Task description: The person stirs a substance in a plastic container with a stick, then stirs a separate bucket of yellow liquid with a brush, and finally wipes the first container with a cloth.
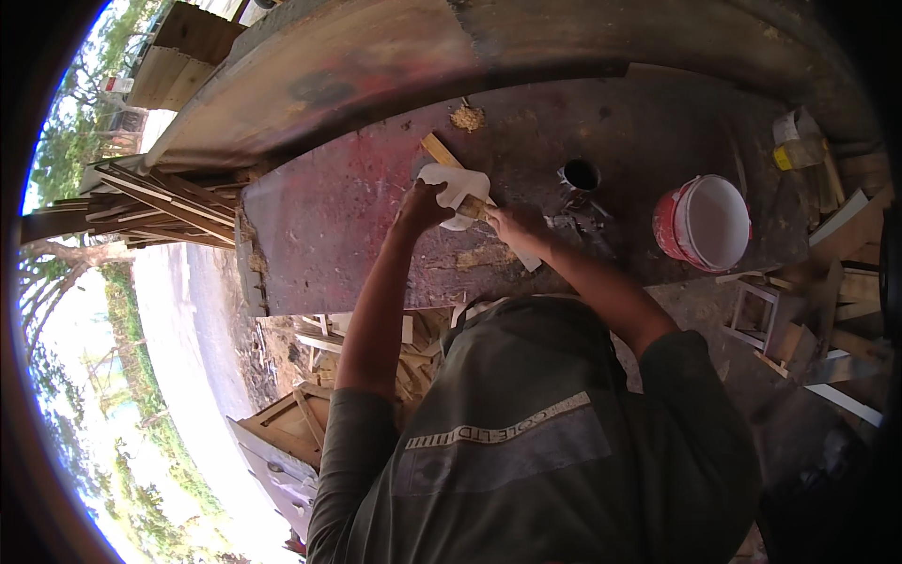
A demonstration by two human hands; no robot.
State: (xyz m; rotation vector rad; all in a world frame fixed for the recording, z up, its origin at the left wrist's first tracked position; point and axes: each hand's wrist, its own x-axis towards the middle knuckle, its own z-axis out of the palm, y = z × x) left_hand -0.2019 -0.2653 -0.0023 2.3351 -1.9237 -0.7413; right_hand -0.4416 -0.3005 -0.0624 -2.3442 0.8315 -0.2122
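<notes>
Two hands are working close together over a worktop (324, 216), its scuffed reddish-brown surface showing paint stains. The left hand (421, 207) is pinching a white sheet (460, 179), soft-edged, perhaps cloth or paper. Near the worktop's middle, the sheet is lying between the hands; past its far edge a flat yellowish wooden strip (438, 148) is poking out. Farther off, a tan, crumbly-looking clump (468, 117) is resting. The right hand (517, 228) is gripping a narrow brown piece (476, 208), seemingly wood, against the sheet. The step in hand is apparently working sheet and piece together; the next move is probably calling for a steady left hold and a controlled right one. Rightward, a round dark cup (581, 175) is standing, then a smeared pink-and-white bucket (670, 226), while a clear bottle (803, 153) is sitting at the far right.
</notes>
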